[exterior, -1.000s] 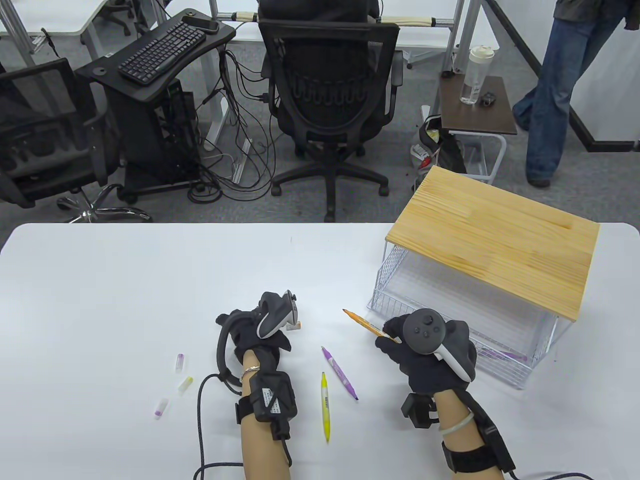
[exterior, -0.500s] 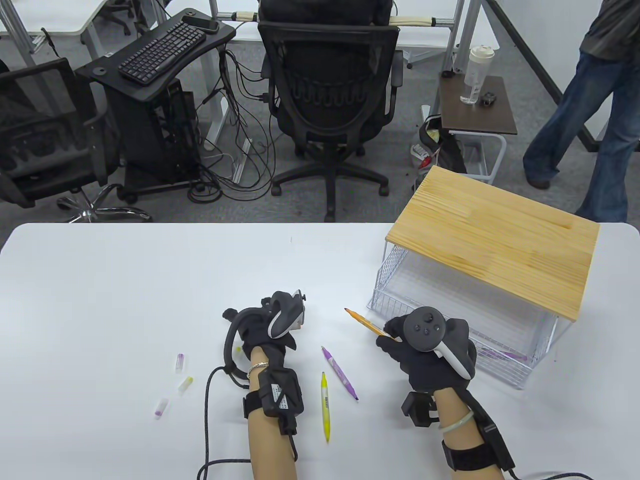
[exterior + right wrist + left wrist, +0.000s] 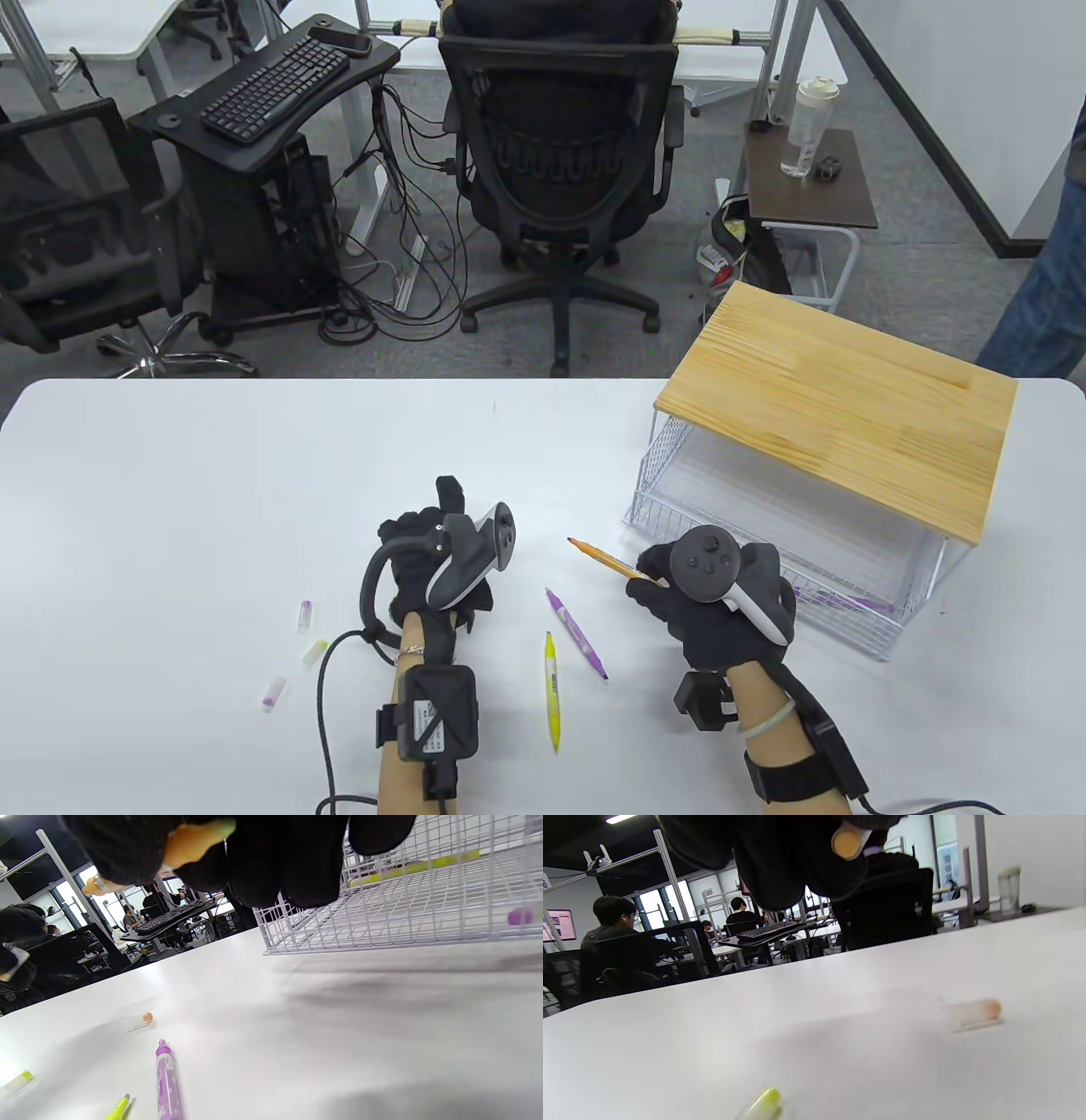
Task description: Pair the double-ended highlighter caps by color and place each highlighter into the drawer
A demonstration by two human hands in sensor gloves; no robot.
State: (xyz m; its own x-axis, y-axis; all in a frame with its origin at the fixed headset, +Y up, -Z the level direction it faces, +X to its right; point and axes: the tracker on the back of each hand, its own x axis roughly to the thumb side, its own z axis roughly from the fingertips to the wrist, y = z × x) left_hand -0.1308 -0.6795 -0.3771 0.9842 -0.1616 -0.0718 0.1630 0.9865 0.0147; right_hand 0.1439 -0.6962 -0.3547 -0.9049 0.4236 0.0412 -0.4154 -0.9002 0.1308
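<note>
White table [image 3: 212,475]: purple highlighter [image 3: 577,633], yellow highlighter [image 3: 551,689], loose caps [image 3: 305,615], wire drawer [image 3: 662,475]

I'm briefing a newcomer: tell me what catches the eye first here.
The right hand holds an orange highlighter beside the wire drawer under its wooden top. The left hand pinches an orange cap above the table. Between them lie a purple highlighter and a yellow highlighter.

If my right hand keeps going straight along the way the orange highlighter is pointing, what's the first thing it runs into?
The right hand holds the orange highlighter with its tip aimed up-left in the table view, toward the left hand. That hand, which pinches an orange cap, looks like the first thing met, though its height is unclear.
</note>
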